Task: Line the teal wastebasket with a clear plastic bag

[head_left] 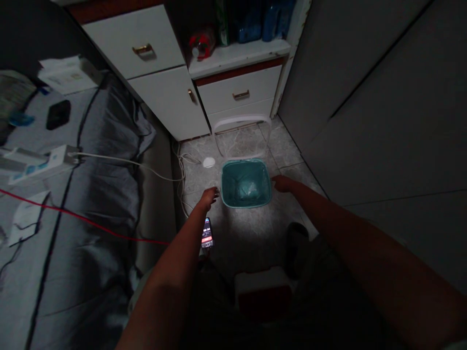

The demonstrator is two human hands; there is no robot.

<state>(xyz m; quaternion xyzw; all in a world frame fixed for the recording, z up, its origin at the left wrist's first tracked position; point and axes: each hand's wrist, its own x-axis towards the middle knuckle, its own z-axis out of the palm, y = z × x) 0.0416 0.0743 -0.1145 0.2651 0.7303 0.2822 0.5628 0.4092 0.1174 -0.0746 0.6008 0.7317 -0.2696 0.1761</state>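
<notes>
A teal rectangular bin (246,204) stands upright on the tiled floor in front of me. A thin, shiny plastic liner (250,187) seems to line its inside. My left hand (210,195) is beside the bin's left wall, fingers apart and holding nothing, with a small gap to the rim. At the right rim is my right hand (281,183), its fingers loosely extended toward the bin; whether they touch it is hard to see. Just behind the bin, a pale rectangular frame (241,118) stands up near the drawers.
White cabinets (166,102) close off the far side, and a grey panel (383,121) the right. A bed (105,194) with a power strip (54,163) lies left. White cables (181,170), a round white object (209,162) and a lit phone (206,233) are low down.
</notes>
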